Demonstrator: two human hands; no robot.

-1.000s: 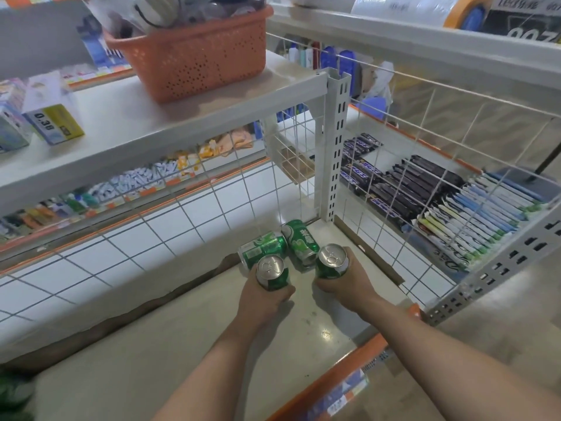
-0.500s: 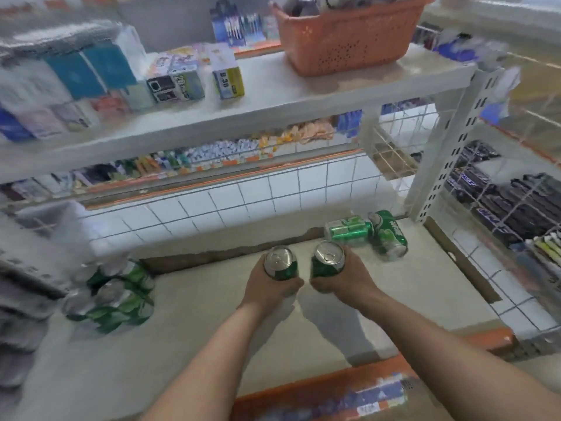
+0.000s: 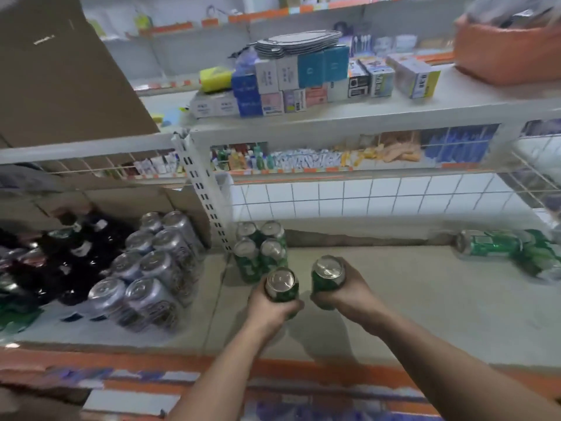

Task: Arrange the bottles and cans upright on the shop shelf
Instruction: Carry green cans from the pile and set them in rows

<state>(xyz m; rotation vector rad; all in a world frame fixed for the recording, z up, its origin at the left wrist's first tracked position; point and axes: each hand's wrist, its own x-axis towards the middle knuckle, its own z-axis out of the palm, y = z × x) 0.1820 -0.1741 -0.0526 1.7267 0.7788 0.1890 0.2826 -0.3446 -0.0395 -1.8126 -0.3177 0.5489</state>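
Beige board forms the bottom shelf (image 3: 425,299) of a shop rack, backed by a white tiled wall (image 3: 334,197) and edged at the front by an orange price strip (image 3: 303,369). Two green cans are held upright over this shelf, one in each hand. The left hand (image 3: 267,311) is wrapped around the left can (image 3: 280,284) from the near side, with the fingers curled round its body. The right hand (image 3: 349,296) grips the right can (image 3: 328,276) in the same way. The two held cans are seen side by side with a small gap between them; whether their bases touch the board cannot be told. Four more green cans, the upright block (image 3: 261,247), are set two by two against the white slotted post (image 3: 203,189), and the left can is held just in front of that block. Two further green cans are seen on their sides at the far right, near the back edge: one lying can (image 3: 491,244) and, blurred beside it, a second lying can (image 3: 543,262). In the bay left of the post, eight silver cans (image 3: 145,268) are stood in two rows of four. Dark bottles (image 3: 76,253) are packed beside them, too blurred to be counted. On the upper shelf, small boxes (image 3: 303,80) are stacked, and one orange basket (image 3: 504,56) is seen at the right.
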